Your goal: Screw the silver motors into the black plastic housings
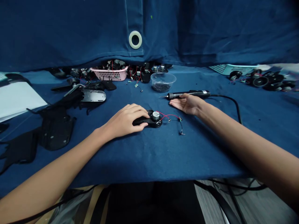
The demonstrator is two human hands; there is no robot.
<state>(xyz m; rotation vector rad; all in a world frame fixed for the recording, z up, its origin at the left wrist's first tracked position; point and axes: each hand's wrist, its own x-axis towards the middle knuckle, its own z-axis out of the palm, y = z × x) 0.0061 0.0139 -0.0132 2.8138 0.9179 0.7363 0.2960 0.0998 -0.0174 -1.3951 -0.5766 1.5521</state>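
The driver [180, 94] lies crosswise on the surface [140, 158], tip leftward, just beyond the outstretched, unclosed fingers of the nearer right hand [189, 104], while the left hand [125, 120] grips the casing [153, 124] in its fingers.

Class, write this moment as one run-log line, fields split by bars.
Left hand: holding black housing with silver motor | Right hand: at electric screwdriver, fingers extended | Clear tub: beyond screwdriver, small dark pieces inside
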